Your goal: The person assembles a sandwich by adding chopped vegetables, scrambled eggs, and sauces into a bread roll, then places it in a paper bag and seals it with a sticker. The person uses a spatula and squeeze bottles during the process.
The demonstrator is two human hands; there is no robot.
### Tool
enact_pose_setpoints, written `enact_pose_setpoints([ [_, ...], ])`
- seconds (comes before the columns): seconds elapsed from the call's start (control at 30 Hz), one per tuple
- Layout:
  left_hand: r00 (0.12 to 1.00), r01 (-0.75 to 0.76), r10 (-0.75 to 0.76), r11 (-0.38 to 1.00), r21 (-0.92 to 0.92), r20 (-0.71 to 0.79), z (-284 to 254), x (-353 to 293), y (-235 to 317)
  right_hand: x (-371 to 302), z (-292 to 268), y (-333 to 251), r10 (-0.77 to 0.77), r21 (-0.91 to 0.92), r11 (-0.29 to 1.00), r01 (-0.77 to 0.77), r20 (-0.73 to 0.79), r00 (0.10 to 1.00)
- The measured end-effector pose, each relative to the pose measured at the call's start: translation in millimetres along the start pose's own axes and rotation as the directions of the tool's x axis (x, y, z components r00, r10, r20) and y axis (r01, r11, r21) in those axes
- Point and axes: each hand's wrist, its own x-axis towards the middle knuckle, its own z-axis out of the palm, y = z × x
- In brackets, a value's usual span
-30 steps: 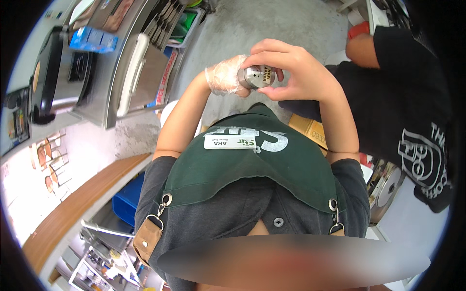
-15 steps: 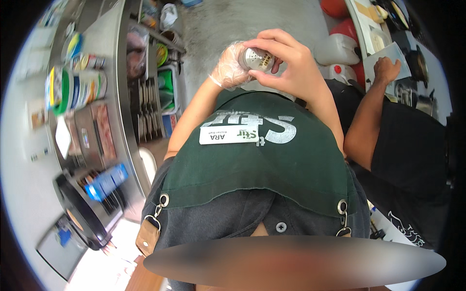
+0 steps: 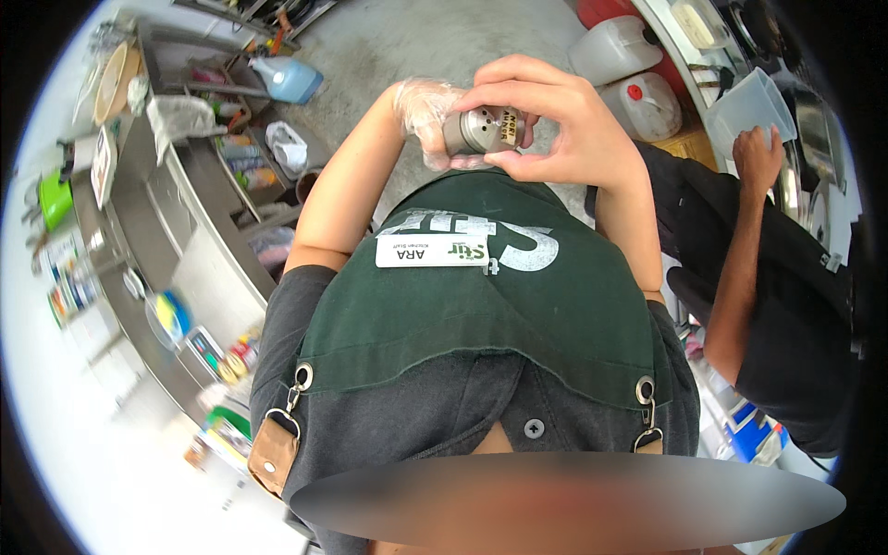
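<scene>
A small metal shaker (image 3: 483, 130) with a perforated lid is held in front of my green apron (image 3: 481, 296). My left hand (image 3: 424, 113), in a thin clear plastic glove, grips the shaker's lid end from the left. My bare right hand (image 3: 555, 125) wraps over its labelled body from the right and above. Both hands are closed around it, close to my chest.
A steel counter and shelves (image 3: 176, 231) with bottles, tubs and a blue spray bottle (image 3: 289, 80) run along the left. White jugs with red caps (image 3: 634, 74) stand on the floor ahead. A person in black (image 3: 786, 305) at right holds a clear container (image 3: 747, 113).
The view has swung, so the counter now lies along the left and the person in black at right. Both hands stay on the shaker, held at my chest.
</scene>
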Motion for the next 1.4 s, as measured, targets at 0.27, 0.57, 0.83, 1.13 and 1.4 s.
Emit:
enact_pose_setpoints([
  [0.27, 0.723, -0.679, 0.417, 0.58, -0.451, -0.551, -196, 44, -19, 146, -83, 95, 0.015, -0.08, 0.997, -0.017, -0.028, 1.0],
  [0.57, 0.902, -0.431, 0.364, 0.761, -0.485, -0.23, -346, 16, 115, 267, -182, 183, 0.16, -0.163, 0.97, -0.182, -0.139, 0.977],
  [0.83, 0.783, -0.299, 0.378, 0.925, 0.234, -0.493, -414, 54, 145, 274, -232, 230, 0.307, -0.188, 0.886, -0.424, -0.447, 0.84],
  [1.13, 0.764, -0.318, 0.332, 0.94, 0.125, -0.553, -397, 151, 149, 207, -271, 225, 0.393, -0.11, 0.805, -0.584, -0.639, 0.662],
  [1.4, 0.745, -0.148, 0.411, 0.869, 0.472, -0.525, -365, 283, 106, 93, -266, 281, 0.56, 0.46, 0.798, -0.39, -0.804, 0.197],
])
